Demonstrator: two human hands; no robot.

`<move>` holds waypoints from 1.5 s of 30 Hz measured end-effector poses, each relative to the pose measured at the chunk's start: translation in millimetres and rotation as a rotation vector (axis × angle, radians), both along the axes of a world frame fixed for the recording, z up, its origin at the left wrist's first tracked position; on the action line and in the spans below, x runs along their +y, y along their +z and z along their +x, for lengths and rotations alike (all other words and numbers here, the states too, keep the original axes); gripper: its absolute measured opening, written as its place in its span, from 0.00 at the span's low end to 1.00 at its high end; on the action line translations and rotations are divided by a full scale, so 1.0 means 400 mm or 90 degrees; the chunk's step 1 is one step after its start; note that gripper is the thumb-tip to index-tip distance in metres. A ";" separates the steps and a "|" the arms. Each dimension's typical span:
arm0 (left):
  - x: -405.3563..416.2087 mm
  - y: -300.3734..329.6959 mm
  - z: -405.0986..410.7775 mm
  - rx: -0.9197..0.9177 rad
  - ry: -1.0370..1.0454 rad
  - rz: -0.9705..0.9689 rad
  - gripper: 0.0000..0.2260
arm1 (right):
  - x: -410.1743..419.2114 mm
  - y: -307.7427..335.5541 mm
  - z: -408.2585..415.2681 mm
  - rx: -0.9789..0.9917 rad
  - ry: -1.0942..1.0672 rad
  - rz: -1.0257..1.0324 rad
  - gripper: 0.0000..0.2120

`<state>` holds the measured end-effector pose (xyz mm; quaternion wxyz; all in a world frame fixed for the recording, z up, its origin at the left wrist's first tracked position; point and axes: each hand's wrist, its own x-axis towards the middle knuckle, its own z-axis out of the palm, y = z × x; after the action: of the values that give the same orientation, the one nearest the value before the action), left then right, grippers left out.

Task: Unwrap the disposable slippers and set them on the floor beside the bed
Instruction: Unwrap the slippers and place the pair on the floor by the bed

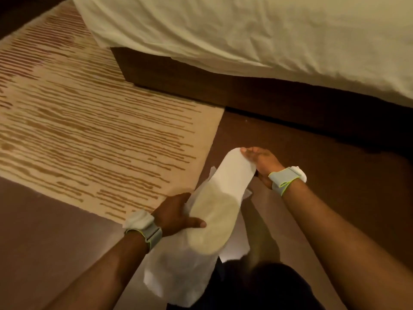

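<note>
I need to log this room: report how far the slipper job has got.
Done: the slippers are partly out of the wrapper. In hand: the right hand grips the bare end while the left hand holds the wrapped end, both above the floor. Left: strip the wrapper off fully and set them down beside the bed.

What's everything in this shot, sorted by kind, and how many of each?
Hands: 2, the left hand and the right hand
Wristbands: 2, on the left wrist and the right wrist
Slippers: 1 white bundle; how many are inside cannot be told
Wrapper: 1, thin and white
Rug: 1, striped
Bed: 1
Total: 8
</note>
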<state>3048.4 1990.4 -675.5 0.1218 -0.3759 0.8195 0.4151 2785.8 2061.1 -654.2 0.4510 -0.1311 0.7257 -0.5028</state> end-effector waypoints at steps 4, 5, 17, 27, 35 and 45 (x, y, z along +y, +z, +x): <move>-0.090 -0.090 0.092 -0.100 -0.031 -0.017 0.31 | -0.046 -0.050 -0.046 -0.037 -0.122 -0.011 0.07; -0.113 -0.118 0.125 -0.141 -0.029 -0.034 0.30 | -0.060 -0.065 -0.058 -0.042 -0.150 -0.001 0.07; -0.166 -0.184 0.149 -0.114 0.084 -0.127 0.31 | -0.129 -0.118 -0.110 -0.029 -0.206 0.026 0.08; -0.042 -0.019 -0.300 0.154 -0.168 -0.257 0.40 | -0.122 -0.133 -0.125 -0.174 -0.155 0.080 0.11; 0.054 -0.072 -0.367 0.021 -0.166 -0.265 0.35 | -0.015 -0.169 -0.206 -0.362 -0.206 0.089 0.08; 0.089 -0.065 -0.473 0.202 0.265 0.100 0.16 | 0.052 -0.162 -0.133 -0.213 0.005 -0.114 0.14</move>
<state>2859.2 2026.1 -701.4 -0.0675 -0.4561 0.6985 0.5473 2732.6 2081.9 -718.8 0.5539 -0.0885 0.5924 -0.5784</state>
